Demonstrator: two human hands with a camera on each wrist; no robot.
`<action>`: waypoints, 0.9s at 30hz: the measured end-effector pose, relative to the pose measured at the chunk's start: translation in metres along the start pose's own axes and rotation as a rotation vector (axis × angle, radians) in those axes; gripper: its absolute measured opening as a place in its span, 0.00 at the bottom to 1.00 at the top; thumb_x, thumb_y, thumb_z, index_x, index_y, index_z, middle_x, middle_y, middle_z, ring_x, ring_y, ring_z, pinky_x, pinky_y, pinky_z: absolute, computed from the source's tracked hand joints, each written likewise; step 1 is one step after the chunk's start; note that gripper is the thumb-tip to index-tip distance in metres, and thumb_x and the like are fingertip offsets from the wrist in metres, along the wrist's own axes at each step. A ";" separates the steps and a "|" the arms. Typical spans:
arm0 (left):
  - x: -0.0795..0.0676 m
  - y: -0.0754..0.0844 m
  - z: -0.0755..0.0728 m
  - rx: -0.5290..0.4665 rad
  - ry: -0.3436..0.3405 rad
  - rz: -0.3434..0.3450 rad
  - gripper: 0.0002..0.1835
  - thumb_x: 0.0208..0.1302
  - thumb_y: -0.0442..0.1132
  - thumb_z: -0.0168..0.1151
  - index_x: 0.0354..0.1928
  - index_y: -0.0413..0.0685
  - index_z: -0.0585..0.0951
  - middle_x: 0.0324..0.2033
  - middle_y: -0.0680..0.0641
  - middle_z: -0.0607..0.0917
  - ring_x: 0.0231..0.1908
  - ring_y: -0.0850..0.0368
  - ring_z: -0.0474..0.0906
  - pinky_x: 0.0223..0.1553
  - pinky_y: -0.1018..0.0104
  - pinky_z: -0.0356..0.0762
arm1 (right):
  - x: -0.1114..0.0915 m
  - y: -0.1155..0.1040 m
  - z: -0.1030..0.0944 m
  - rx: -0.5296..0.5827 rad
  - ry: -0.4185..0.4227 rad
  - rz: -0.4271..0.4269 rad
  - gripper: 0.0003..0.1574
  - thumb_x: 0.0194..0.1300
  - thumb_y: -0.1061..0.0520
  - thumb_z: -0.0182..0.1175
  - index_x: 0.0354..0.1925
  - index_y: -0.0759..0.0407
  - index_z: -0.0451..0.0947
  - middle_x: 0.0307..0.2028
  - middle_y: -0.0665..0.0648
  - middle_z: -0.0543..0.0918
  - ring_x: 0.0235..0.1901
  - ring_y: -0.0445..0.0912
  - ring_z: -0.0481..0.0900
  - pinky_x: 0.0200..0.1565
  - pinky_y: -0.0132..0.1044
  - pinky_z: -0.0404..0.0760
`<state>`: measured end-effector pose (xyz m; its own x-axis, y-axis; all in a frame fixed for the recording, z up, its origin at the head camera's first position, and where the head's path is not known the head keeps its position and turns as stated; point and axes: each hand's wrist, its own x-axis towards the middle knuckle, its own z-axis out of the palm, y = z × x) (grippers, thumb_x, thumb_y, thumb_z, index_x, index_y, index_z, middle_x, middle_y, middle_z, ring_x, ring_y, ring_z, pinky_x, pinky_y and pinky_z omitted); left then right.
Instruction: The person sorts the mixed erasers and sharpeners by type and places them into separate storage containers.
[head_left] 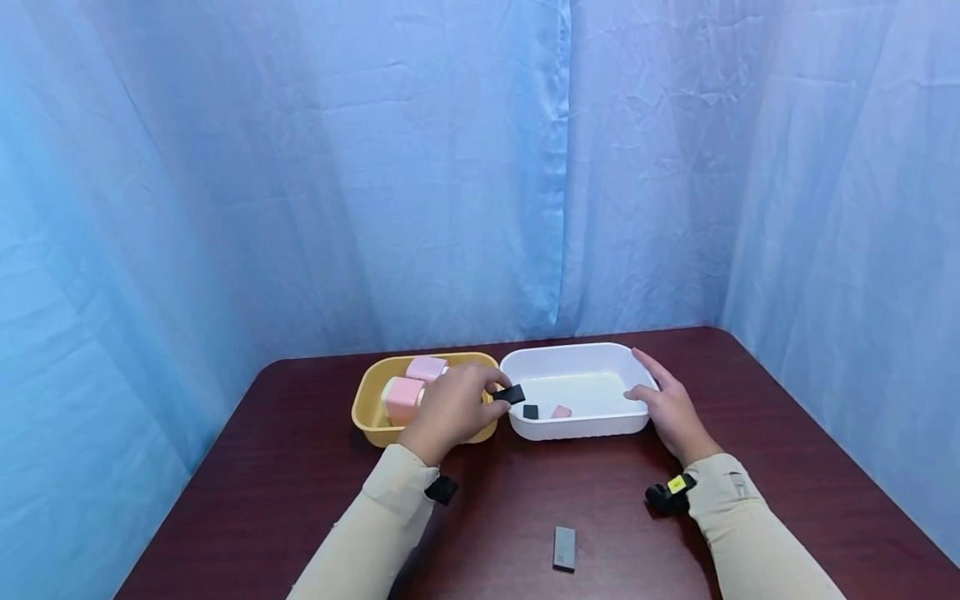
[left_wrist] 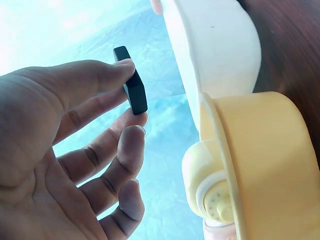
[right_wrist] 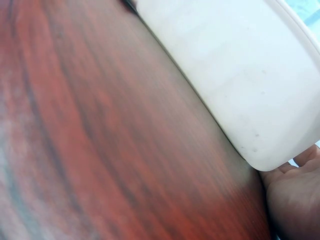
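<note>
My left hand (head_left: pixel 453 408) pinches a small flat black block (left_wrist: pixel 134 86) between thumb and fingertips. In the head view it holds the block over the near left corner of a white plastic bin (head_left: pixel 577 428). Inside that bin lie a small dark square piece (head_left: pixel 531 412) and a small pink piece (head_left: pixel 561 412). My right hand (head_left: pixel 675 417) grips the bin's right end, thumb over the rim and fingers along the outside. In the right wrist view only part of this hand shows, beside the bin's wall (right_wrist: pixel 225 75).
A yellow bin (head_left: pixel 365 408) stands against the white bin's left side, holding pink and white containers (head_left: pixel 405 396), partly hidden by my left hand. A grey rectangular block (head_left: pixel 564 548) lies near the table's front. Blue curtains (head_left: pixel 450 167) hang behind the dark wooden table (head_left: pixel 300 483).
</note>
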<state>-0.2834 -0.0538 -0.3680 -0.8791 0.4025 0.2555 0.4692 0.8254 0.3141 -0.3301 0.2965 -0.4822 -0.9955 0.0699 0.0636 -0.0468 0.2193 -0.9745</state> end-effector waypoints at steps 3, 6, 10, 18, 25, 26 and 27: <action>0.004 0.001 0.001 -0.018 0.000 -0.015 0.13 0.63 0.48 0.74 0.49 0.61 0.90 0.40 0.54 0.88 0.36 0.60 0.80 0.32 0.63 0.77 | -0.001 -0.001 0.000 -0.002 -0.001 -0.002 0.55 0.66 0.67 0.57 0.83 0.40 0.50 0.83 0.53 0.47 0.81 0.56 0.46 0.77 0.60 0.51; 0.007 0.003 0.002 -0.038 0.008 -0.024 0.13 0.64 0.49 0.74 0.50 0.61 0.90 0.41 0.54 0.87 0.37 0.60 0.79 0.33 0.64 0.77 | -0.002 -0.001 0.000 -0.002 -0.004 -0.008 0.55 0.66 0.67 0.57 0.83 0.42 0.49 0.83 0.53 0.47 0.81 0.56 0.46 0.77 0.61 0.51; 0.010 0.005 0.003 -0.077 0.027 -0.047 0.13 0.64 0.49 0.74 0.50 0.61 0.90 0.42 0.54 0.86 0.37 0.59 0.79 0.34 0.64 0.77 | -0.001 0.000 -0.001 0.003 -0.003 -0.014 0.55 0.66 0.67 0.57 0.83 0.42 0.49 0.83 0.53 0.47 0.81 0.56 0.46 0.77 0.61 0.51; 0.011 0.008 0.003 -0.149 0.058 -0.099 0.13 0.64 0.49 0.74 0.50 0.62 0.89 0.42 0.54 0.85 0.35 0.59 0.78 0.33 0.62 0.76 | 0.000 0.001 0.001 0.008 0.000 -0.001 0.54 0.67 0.67 0.57 0.83 0.42 0.49 0.83 0.52 0.47 0.81 0.55 0.45 0.78 0.60 0.51; 0.014 0.007 0.011 -0.157 0.112 -0.089 0.14 0.63 0.49 0.74 0.51 0.61 0.89 0.43 0.54 0.86 0.35 0.60 0.78 0.34 0.63 0.76 | -0.002 0.000 0.001 0.018 -0.002 -0.007 0.54 0.67 0.67 0.56 0.83 0.42 0.48 0.83 0.53 0.46 0.81 0.56 0.44 0.78 0.61 0.50; 0.014 0.007 0.012 -0.153 0.118 -0.086 0.14 0.64 0.49 0.74 0.51 0.61 0.89 0.43 0.53 0.86 0.35 0.60 0.78 0.34 0.63 0.76 | -0.002 0.000 0.001 0.017 -0.002 -0.007 0.55 0.67 0.67 0.56 0.83 0.42 0.48 0.83 0.53 0.46 0.81 0.56 0.44 0.78 0.61 0.50; 0.015 0.007 0.014 -0.150 0.123 -0.084 0.14 0.64 0.49 0.74 0.51 0.61 0.89 0.43 0.53 0.86 0.34 0.60 0.78 0.34 0.63 0.76 | -0.002 -0.001 0.000 0.015 -0.001 -0.008 0.55 0.66 0.67 0.57 0.83 0.42 0.48 0.83 0.53 0.46 0.81 0.56 0.44 0.78 0.61 0.50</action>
<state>-0.2943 -0.0365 -0.3745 -0.9031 0.2757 0.3292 0.4098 0.7822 0.4692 -0.3279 0.2958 -0.4819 -0.9952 0.0677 0.0710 -0.0557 0.2052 -0.9771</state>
